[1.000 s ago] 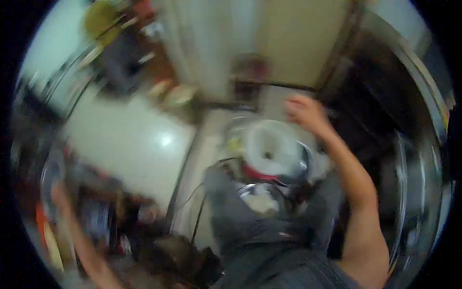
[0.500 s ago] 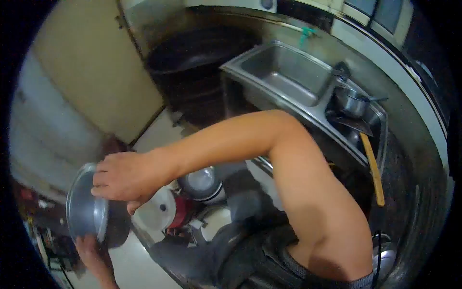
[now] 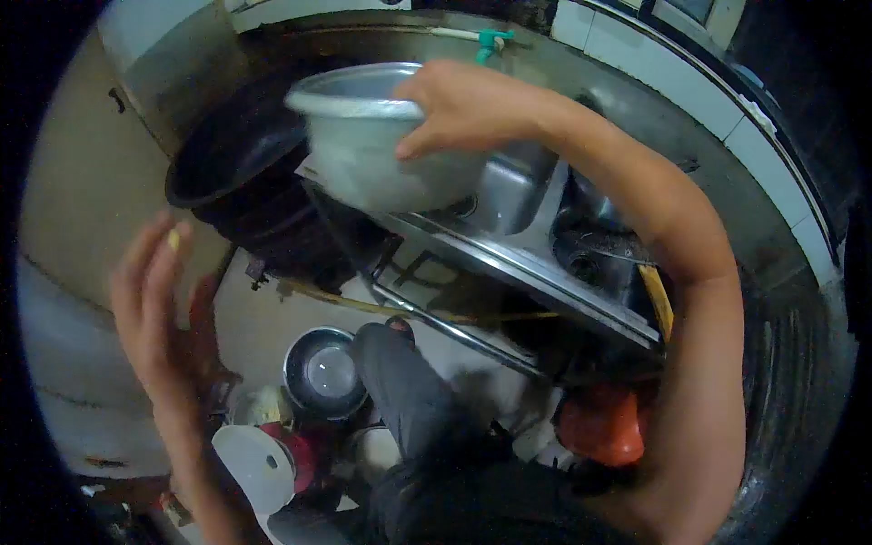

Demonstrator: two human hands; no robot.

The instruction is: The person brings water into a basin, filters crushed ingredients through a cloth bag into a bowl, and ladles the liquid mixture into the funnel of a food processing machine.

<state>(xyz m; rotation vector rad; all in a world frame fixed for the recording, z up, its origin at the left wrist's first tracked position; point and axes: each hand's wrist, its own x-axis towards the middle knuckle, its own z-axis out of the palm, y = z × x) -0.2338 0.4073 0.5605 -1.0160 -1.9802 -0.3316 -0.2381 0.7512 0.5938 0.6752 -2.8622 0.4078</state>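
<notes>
A large silver metal pot (image 3: 363,163) with a flared rim is held in the air, slightly tilted, over the near left part of the steel sink (image 3: 513,195). My right hand (image 3: 468,107) grips its rim from the right, thumb outside and the other fingers over the edge. To the left, apart from the pot, my left hand (image 3: 159,309) is raised with its fingers apart and nothing in it. Something small and yellow shows at one fingertip. The pot's inside is mostly out of sight, and the pot hides part of the sink.
Left of the sink stands a big black tub (image 3: 227,168). A green tap (image 3: 491,41) sits on the wall behind. On the floor are a metal bowl (image 3: 327,372), a white-lidded red container (image 3: 259,463) and an orange-red object (image 3: 601,427). A wooden handle (image 3: 656,300) sticks out of the sink's right side.
The pot has moved from the lower left up to the sink in my right hand. My left hand has let go of it and come up on the left. The view has shifted.
</notes>
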